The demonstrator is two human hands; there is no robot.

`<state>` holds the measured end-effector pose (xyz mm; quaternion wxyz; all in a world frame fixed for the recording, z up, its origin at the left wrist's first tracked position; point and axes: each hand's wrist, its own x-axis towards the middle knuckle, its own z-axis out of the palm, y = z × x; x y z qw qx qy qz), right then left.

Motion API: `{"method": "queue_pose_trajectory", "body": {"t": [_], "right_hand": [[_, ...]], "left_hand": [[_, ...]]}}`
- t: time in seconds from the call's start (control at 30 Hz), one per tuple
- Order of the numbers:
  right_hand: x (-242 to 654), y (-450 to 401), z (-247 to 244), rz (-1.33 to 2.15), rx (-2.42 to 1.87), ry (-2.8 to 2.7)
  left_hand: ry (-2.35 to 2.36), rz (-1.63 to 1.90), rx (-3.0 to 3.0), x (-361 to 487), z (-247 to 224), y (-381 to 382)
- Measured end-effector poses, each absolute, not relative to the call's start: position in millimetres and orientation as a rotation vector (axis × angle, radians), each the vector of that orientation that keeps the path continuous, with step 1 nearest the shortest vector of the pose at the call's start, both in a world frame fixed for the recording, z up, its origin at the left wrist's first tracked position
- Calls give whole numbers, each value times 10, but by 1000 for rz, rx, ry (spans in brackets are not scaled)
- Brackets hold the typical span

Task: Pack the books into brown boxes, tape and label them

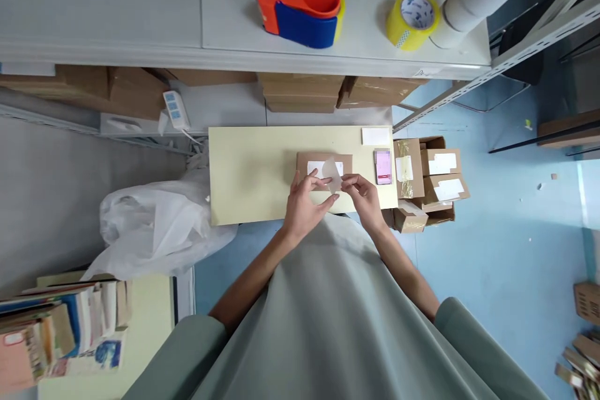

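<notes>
A small cardboard box [302, 159] lies on the cream tabletop in front of me, with a white label [317, 167] on its top. Above its near edge a thin, whitish slip of paper [333, 176] is tilted up between my hands. My right hand [364, 197] pinches the slip's right edge between thumb and fingertips. My left hand [304, 205] is at the slip's left side, thumb and fingers spread apart, with the index fingertip close to the paper or touching it. Both hands partly cover the box's near side.
On the cream table [253, 169] lie a phone [383, 167] and white cards [375, 136]. Labelled boxes [409, 169] are stacked to the right. The shelf above holds a tape dispenser [300, 15] and tape rolls [412, 19]. A white plastic bag [159, 225] lies left.
</notes>
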<state>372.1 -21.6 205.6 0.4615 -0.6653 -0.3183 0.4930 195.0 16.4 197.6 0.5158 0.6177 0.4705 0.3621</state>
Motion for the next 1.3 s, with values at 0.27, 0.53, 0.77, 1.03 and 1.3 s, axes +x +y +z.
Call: {"method": "queue_pose_trajectory", "body": {"t": [0.27,0.53,0.77,1.03,1.3], "right_hand": [[4163,-272,1950,1372,-1549,-765],[4506,-321,1673,1349,-1628,-744],[4740,-332,1263,1425,-1750,-730],[4617,-328,1207,1438,-1726,-750],[4480,-424,1186,1417,-1784,-801]], "left_hand": [[1186,779,1297,2366,1916,70],[1316,765,835,2364,1583,7],[1269,742,606,2206,1549,46],[1239,719,620,2146,1524,87],[1307,696,562,2030,1255,38]]}}
